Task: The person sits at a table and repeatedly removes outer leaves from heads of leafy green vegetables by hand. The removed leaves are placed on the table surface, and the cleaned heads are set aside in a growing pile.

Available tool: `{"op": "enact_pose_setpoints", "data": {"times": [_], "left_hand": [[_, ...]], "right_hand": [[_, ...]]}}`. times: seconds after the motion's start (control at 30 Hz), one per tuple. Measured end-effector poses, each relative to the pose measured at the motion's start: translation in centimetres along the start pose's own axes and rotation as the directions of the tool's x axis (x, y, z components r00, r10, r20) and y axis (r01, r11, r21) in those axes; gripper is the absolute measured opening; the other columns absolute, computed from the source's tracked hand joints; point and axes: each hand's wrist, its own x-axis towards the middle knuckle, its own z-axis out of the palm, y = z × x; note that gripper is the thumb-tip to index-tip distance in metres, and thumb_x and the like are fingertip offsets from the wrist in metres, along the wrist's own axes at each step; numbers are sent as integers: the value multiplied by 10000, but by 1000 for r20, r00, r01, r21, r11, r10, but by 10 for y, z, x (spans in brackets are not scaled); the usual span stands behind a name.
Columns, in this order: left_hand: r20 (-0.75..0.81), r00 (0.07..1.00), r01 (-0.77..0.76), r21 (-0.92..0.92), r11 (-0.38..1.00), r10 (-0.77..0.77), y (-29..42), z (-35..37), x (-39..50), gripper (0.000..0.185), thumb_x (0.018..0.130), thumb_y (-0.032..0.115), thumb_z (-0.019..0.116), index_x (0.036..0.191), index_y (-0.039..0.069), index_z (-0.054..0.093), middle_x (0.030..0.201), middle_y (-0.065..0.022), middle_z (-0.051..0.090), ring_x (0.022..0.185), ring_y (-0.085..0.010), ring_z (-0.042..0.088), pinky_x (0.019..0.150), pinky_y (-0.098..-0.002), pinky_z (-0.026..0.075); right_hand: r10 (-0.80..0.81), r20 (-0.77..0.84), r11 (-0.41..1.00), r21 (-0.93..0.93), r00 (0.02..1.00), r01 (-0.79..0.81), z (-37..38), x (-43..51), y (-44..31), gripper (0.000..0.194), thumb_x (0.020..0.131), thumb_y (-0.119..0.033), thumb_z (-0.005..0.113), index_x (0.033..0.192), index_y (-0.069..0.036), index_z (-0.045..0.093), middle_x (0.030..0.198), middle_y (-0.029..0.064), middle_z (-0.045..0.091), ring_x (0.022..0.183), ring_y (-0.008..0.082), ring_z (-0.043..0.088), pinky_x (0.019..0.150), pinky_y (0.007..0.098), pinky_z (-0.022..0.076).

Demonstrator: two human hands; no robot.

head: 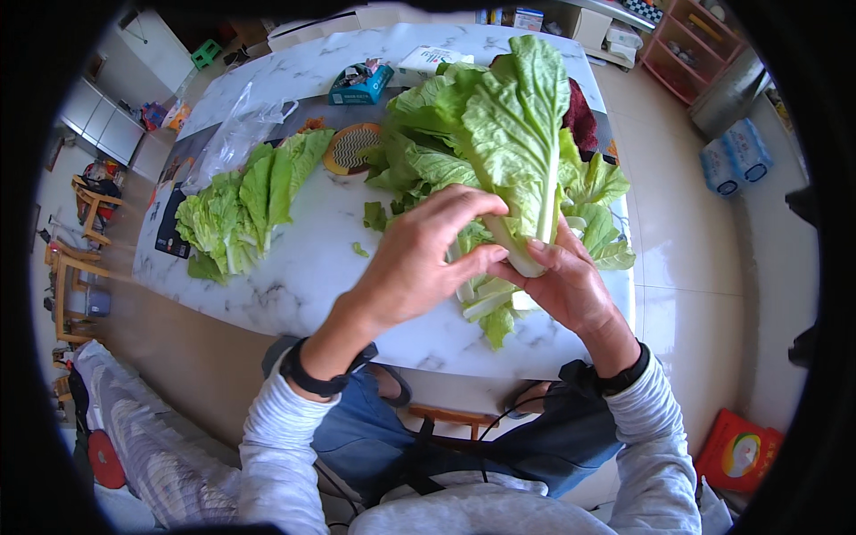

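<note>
My right hand (pixel 568 281) grips the pale base of a small head of leafy Chinese cabbage (pixel 518 140), its leaves pointing away from me. My left hand (pixel 428 254) is at its left side, with the forefinger and thumb on an outer stalk. Beneath and behind the held head lies a heap of loose cabbage leaves (pixel 428 157), partly hidden by my hands. Several cut-looking white stalk ends (pixel 491 301) show below my fingers. A second, smaller pile of leaves (pixel 231 221) rests at the left of the marble-patterned table (pixel 321 267).
A crumpled clear plastic bag (pixel 234 137) lies behind the left pile. Farther back are a teal box (pixel 361 85), a white tissue pack (pixel 428 60) and a round patterned mat (pixel 351 148). Dark red cloth (pixel 580 117) shows behind the heap. Leaf scraps (pixel 360 249) dot the tabletop.
</note>
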Motion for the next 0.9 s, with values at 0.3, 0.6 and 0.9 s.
{"op": "enact_pose_setpoints", "data": {"times": [0.3, 0.6, 0.9], "left_hand": [[76, 997, 8, -120, 993, 1, -3, 43, -27, 223, 782, -36, 735, 923, 18, 571, 855, -61, 574, 686, -152, 615, 580, -279, 503], [64, 997, 36, 135, 990, -45, -18, 45, -27, 272, 804, 57, 744, 1039, 34, 609, 889, -70, 638, 639, -148, 616, 554, -276, 511], [-292, 932, 81, -417, 905, -217, -16, 28, -1, 297, 855, 130, 734, 1055, -13, 568, 888, -44, 652, 688, -95, 593, 604, -248, 493]], "right_hand": [[-294, -129, 947, 94, 947, 307, -14, 6, -3, 382, 997, -153, 517, 1332, -113, 338, 1201, 103, 520, 1057, 247, 576, 952, 420, 480], [-294, -165, 921, -312, 942, 233, -6, 5, -20, 309, 1012, -181, 509, 1234, -128, 301, 1085, 80, 569, 692, 79, 429, 591, 230, 389], [-207, 4, 829, -530, 978, 178, 0, 5, 24, 364, 1035, -195, 450, 1320, -99, 243, 1164, 72, 492, 940, 120, 503, 843, 295, 465]]}}
